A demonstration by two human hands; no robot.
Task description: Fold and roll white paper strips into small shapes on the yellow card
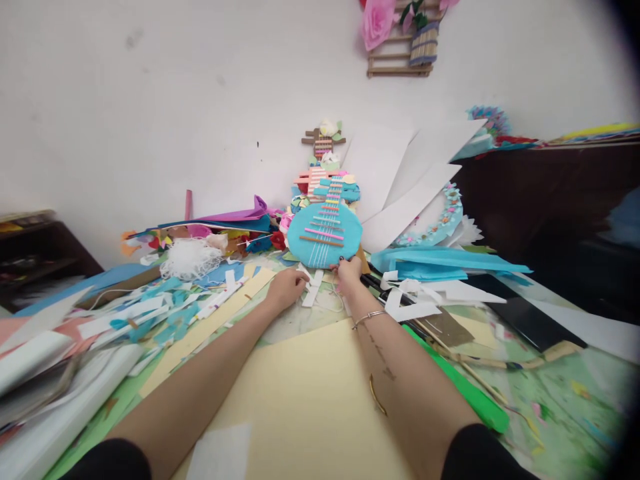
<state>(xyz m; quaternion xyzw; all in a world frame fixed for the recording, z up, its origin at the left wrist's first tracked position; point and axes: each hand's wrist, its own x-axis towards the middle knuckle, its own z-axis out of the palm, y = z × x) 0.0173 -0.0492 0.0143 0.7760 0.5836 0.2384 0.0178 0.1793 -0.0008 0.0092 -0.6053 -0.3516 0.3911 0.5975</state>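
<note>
The right hand (349, 269) pinches the blue lute (325, 233) near the far edge of the table (555, 387); the left hand (289, 288) curls beside white strips (313, 289), its grip unclear.

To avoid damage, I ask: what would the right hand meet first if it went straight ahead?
Probably the blue lute-shaped craft; the right hand seems to touch its lower edge.

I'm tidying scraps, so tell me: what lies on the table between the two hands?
In the head view, white paper strips and a thin pale cord lie between the left hand and the right hand.
</note>
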